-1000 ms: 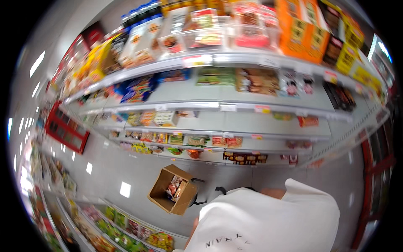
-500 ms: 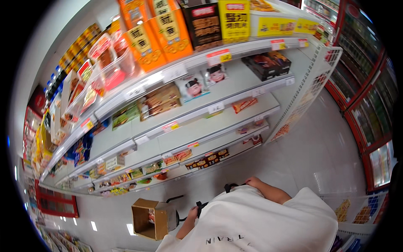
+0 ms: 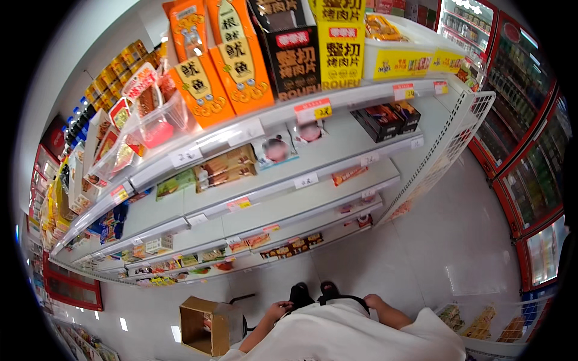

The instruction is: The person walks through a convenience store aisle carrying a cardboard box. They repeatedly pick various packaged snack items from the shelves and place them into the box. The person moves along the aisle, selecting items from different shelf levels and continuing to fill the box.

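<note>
At the bottom centre my left hand (image 3: 278, 310) is closed beside my dark trousers, holding something I cannot make out. My right hand (image 3: 374, 302) hangs by my other side with curled fingers, whatever is in them hidden. My white shirt (image 3: 337, 334) and black sandals (image 3: 329, 289) show between. An open cardboard box (image 3: 201, 322) lies left of my left hand, a packet inside, beside black metal tubing (image 3: 241, 298). Ahead is a tiered snack shelf (image 3: 283, 192), with orange boxes (image 3: 241, 78), black and yellow boxes (image 3: 295, 60), flat packets (image 3: 223, 165) and dark boxes (image 3: 385, 120).
Red-framed glass coolers (image 3: 524, 174) line the right side. A wire end rack (image 3: 451, 150) closes the shelf's right end. A low wire display (image 3: 494, 322) with packets is at the lower right, another shelf (image 3: 78, 340) at the lower left, a red freezer (image 3: 69, 283) at the left.
The view has swung rightward to the shelf's right end. Both hands have moved lower in the picture, the right slightly rightward, and my sandals have come into sight.
</note>
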A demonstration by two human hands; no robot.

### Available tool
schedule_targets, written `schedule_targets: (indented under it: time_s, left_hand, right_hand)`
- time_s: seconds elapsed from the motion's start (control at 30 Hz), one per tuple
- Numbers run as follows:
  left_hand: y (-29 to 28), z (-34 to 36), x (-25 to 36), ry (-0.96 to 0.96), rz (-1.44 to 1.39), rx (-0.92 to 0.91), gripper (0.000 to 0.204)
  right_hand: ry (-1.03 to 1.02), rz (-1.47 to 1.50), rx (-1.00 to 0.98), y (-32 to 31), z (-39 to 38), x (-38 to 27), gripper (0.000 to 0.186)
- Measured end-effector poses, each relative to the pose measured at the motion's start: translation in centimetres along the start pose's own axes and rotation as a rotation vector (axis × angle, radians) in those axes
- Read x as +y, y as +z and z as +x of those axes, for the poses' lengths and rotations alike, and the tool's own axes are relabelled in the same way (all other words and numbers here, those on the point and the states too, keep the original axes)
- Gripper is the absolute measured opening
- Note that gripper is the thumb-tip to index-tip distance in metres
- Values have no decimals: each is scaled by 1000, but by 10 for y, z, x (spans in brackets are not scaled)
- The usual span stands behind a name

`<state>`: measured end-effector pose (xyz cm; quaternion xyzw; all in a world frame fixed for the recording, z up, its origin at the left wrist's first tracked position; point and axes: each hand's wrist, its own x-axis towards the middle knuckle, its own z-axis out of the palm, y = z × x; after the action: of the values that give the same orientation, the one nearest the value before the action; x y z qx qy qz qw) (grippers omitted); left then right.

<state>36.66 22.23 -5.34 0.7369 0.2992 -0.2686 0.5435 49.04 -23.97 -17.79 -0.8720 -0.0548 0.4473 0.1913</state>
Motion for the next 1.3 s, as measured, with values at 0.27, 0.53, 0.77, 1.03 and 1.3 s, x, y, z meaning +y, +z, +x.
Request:
schedule_targets:
  time_s: [0.27, 0.53, 0.77, 1.03, 1.3]
  left_hand:
    - [-59, 37, 5, 216, 41, -215, 24]
    - [-105, -1, 173, 777, 288, -80, 26]
    - [-164, -95, 423, 1506, 227, 570, 22]
    - [-238, -34, 559, 1187, 473, 1085, 44]
    - [-244, 2, 586, 1009, 741, 1122, 46]
  right_hand:
    - [-81, 160, 111, -23, -9, -112, 36]
    - [58, 234, 429, -27, -59, -174, 35]
    - [142, 690, 485, 11, -61, -118, 35]
    - [47, 769, 417, -19, -75, -111, 37]
    - [-290, 711, 535, -166, -55, -168, 32]
